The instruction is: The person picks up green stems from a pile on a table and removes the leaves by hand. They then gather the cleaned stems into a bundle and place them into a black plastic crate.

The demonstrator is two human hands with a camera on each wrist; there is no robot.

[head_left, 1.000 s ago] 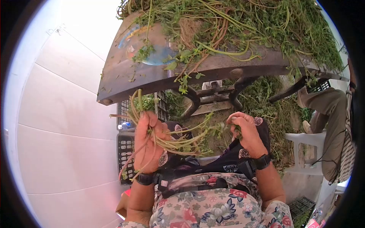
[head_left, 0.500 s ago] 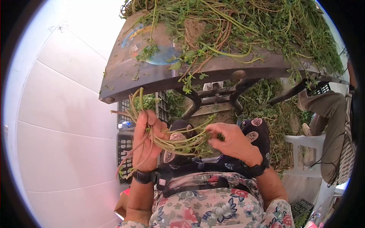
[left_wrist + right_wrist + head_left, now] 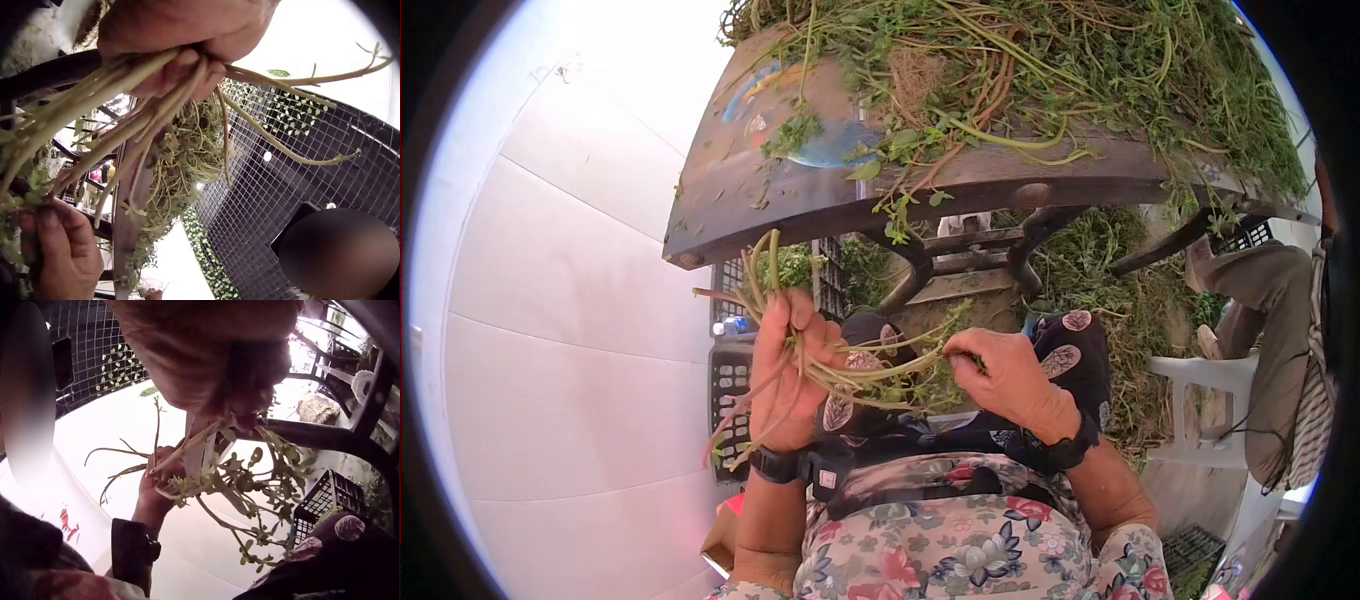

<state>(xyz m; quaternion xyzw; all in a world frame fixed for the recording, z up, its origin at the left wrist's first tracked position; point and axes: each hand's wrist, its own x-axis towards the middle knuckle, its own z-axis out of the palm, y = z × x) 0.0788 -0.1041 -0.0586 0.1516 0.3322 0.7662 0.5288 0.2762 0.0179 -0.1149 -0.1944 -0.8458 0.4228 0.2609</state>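
Note:
My left hand (image 3: 785, 375) grips a bunch of purslane (image 3: 865, 378) by its thick stems. The bare reddish and pale stem ends poke out above and below that hand, and the leafy tops stretch right across my lap. At those tops is my right hand (image 3: 1015, 382), its thumb and forefinger pinching the stems near the leaves. Close up in the left wrist view, the stems (image 3: 140, 125) run from the left fist down to the right fingertips. Small rounded leaves (image 3: 250, 481) hang below the right hand in the right wrist view.
A dark wooden table (image 3: 730, 205) heaped with greens (image 3: 1100, 80) stands in front. Black crates (image 3: 730, 390) are at the left by a white wall (image 3: 570, 380). More greens cover the floor beneath. A white stool (image 3: 1200, 400) and a seated person's leg (image 3: 1250, 300) are at right.
My right hand has come left from beside the right knee to the leafy tops and pinches them. The left hand has stayed nearly in place with the bunch.

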